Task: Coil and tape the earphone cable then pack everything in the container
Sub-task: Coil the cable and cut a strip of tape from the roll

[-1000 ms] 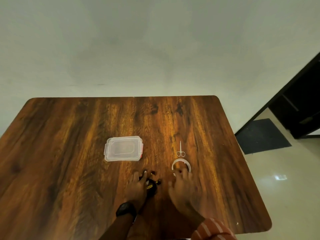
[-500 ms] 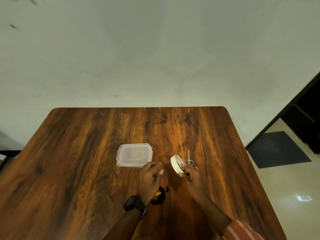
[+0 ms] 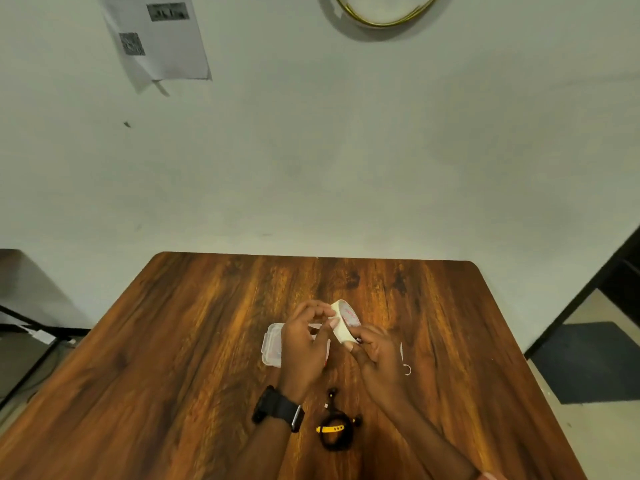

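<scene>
Both hands hold a white tape roll (image 3: 344, 320) up over the wooden table (image 3: 194, 358). My right hand (image 3: 377, 355) grips the roll from below. The fingertips of my left hand (image 3: 304, 344) pinch at the roll's outer edge. The coiled black earphone cable (image 3: 335, 432), bound by a yellow strip, lies on the table near my wrists. A clear plastic container (image 3: 272, 344) with its lid on sits behind my left hand and is partly hidden. Small scissors (image 3: 405, 362) lie to the right of my right hand, mostly covered.
The table stands against a pale wall with a paper sheet (image 3: 156, 36) taped high up. A dark doorway and a dark mat (image 3: 585, 362) are on the floor to the right. Another table's edge (image 3: 20, 327) shows at the left.
My right hand picked the tape roll up off the table and raised it. My left hand left the earphone coil and came to the roll. The camera view tilted upward.
</scene>
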{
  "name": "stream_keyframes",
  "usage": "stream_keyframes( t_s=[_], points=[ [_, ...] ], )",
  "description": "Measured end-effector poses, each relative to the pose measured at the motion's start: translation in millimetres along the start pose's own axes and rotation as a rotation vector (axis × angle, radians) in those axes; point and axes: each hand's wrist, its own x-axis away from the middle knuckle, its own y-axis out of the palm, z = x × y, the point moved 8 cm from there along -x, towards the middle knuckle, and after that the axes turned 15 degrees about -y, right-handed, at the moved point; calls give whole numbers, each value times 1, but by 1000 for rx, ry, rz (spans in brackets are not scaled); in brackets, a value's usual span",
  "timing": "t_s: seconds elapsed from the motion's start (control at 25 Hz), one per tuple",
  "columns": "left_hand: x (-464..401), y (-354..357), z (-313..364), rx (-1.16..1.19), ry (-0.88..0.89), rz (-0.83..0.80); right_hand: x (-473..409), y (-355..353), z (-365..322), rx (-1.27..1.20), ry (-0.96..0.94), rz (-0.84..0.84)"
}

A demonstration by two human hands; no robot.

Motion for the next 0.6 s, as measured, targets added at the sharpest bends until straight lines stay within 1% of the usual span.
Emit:
stream_keyframes(
  t_s=[0.08,0.2,0.32,0.44,0.52,0.6],
  points=[
    [-7,-4,6,-155,70,-6,-5,-1,-7,35,-34,-50],
    [-9,-5,14,-313,129,-21,-13,-8,-12,104,2,-50],
    [-11,-4,23,-359,105,-15,-20,-7,-15,224,-18,-78],
    [-19,1,19,-407,28,-83,-23,-10,-8,290,40,-128],
    [-24,7,12,-428,-33,-157,-20,-12,1,296,74,-174],
    [-27,12,8,-458,-52,-211,-12,-10,17,207,143,-180]
  ],
)
